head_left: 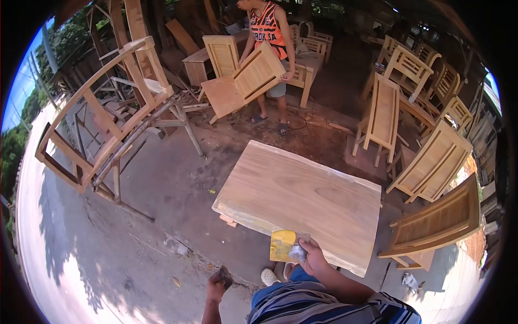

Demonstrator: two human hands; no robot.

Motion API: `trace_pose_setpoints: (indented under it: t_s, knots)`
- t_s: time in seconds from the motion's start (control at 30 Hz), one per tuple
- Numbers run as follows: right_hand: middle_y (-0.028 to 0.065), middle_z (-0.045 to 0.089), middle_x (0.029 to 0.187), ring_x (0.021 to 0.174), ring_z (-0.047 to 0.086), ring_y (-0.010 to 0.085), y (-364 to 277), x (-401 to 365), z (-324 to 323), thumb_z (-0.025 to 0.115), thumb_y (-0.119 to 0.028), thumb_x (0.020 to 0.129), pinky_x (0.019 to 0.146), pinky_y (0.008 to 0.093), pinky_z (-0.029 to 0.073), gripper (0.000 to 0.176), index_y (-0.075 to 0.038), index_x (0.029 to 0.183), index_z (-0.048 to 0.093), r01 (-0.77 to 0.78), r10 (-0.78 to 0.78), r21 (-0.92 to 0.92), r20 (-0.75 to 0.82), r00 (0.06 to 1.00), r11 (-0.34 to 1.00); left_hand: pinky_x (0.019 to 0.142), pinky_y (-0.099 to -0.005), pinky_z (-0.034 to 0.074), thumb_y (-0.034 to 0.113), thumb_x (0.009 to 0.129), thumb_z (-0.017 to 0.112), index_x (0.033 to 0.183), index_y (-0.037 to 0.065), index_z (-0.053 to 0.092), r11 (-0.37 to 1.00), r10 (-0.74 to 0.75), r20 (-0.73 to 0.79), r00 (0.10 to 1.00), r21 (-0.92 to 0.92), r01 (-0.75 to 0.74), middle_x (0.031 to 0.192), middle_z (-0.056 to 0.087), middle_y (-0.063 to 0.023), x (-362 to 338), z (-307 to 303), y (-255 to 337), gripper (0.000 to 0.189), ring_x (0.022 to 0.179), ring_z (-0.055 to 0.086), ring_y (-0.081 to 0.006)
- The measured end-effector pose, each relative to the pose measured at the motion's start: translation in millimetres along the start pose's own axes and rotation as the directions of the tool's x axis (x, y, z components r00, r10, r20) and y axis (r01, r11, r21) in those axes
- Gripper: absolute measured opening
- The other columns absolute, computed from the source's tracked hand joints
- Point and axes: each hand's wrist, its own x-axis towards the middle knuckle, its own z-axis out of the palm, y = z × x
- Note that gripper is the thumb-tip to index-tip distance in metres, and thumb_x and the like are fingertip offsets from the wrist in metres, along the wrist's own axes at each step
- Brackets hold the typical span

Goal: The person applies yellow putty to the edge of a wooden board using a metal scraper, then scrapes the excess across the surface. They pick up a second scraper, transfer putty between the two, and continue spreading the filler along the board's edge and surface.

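My right hand point(314, 259) is closed on a yellow piece with a grey, shiny part point(283, 245); its exact kind is not clear. It is held above the near edge of a wide wooden slab point(302, 189). The slab has pale, uneven edges and a brown grain. Lower and to the left, my left hand point(215, 290) is closed around a dark brown lump point(223, 276), held over the concrete floor. I cannot make out what the lump is.
A person in an orange jersey point(268, 32) handles a wooden chair point(253, 81) beyond the slab. A large curved wooden frame point(100, 116) rests on a pole stand at left. Several wooden benches and chair parts point(431, 162) line the right. A small crumpled item point(411, 282) lies at lower right.
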Motion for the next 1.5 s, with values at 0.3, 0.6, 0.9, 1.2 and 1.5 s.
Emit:
trace_pose_setpoints:
  t_s: [0.3, 0.6, 0.9, 1.2, 1.5]
  knots:
    - [0.0108, 0.060, 0.110, 0.102, 0.058, 0.0227, -20.6, 35.4, 61.4, 0.052, -0.015, 0.092, 0.090, 0.0386, 0.047, 0.025, -0.001, 0.113, 0.052, 0.021, -0.012, -0.054, 0.162, 0.987, 0.998, 0.088, -0.0333, 0.046, -0.006, 0.082, 0.050, 0.115, -0.002, 0.052, 0.710, 0.309, -0.090, 0.947, -0.641, -0.293, 0.106, 0.062, -0.0106, -33.3, 106.1, 173.5, 0.033, 0.098, 0.059, -0.0211]
    - [0.0093, 0.058, 0.114, 0.105, 0.056, 0.0209, -28.9, 71.3, 57.5, 0.048, -0.020, 0.095, 0.091, 0.0377, 0.047, 0.029, -0.003, 0.119, 0.049, 0.054, -0.053, -0.003, 0.174, 0.983, 0.999, 0.089, -0.0307, 0.043, -0.005, 0.085, 0.051, 0.124, -0.002, 0.049, 0.823, 0.517, -0.028, 0.856, -0.260, -0.506, 0.113, 0.059, -0.0125, -27.7, 169.7, 201.2, 0.039, 0.099, 0.058, -0.0187]
    - [0.0093, 0.058, 0.111, 0.105, 0.056, 0.0198, -26.7, 98.2, 28.7, 0.048, -0.021, 0.095, 0.092, 0.0370, 0.044, 0.029, -0.003, 0.117, 0.047, 0.019, -0.018, 0.001, 0.158, 0.987, 1.000, 0.088, -0.0375, 0.044, -0.008, 0.083, 0.044, 0.127, -0.002, 0.045, 0.458, 0.707, 0.186, 0.682, 0.615, -0.642, 0.116, 0.054, -0.0220, 1.4, 217.4, 186.7, 0.045, 0.105, 0.054, -0.0376]
    - [0.0103, 0.055, 0.118, 0.111, 0.053, 0.0210, -38.8, 133.5, -4.6, 0.048, -0.020, 0.095, 0.096, 0.0383, 0.041, 0.035, -0.001, 0.124, 0.043, 0.076, -0.074, -0.162, 0.015, 0.997, 0.984, 0.087, -0.0457, 0.045, -0.013, 0.074, 0.041, 0.124, 0.004, 0.048, 0.731, 0.325, 0.035, 0.945, 0.625, -0.274, 0.113, 0.053, -0.0242, 140.1, 132.1, 25.6, 0.053, 0.104, 0.053, -0.0416]
    - [0.0103, 0.046, 0.129, 0.117, 0.047, 0.0226, -31.1, 150.3, -76.2, 0.050, -0.024, 0.094, 0.100, 0.0403, 0.039, 0.046, -0.003, 0.132, 0.038, -0.118, -0.006, -0.410, -0.288, 0.958, 0.904, 0.094, -0.0453, 0.040, -0.007, 0.070, 0.050, 0.127, 0.007, 0.047, 0.425, 0.375, -0.018, 0.927, 0.892, -0.155, 0.120, 0.049, -0.0175, 315.9, 73.3, -39.7, 0.059, 0.114, 0.046, -0.0377]
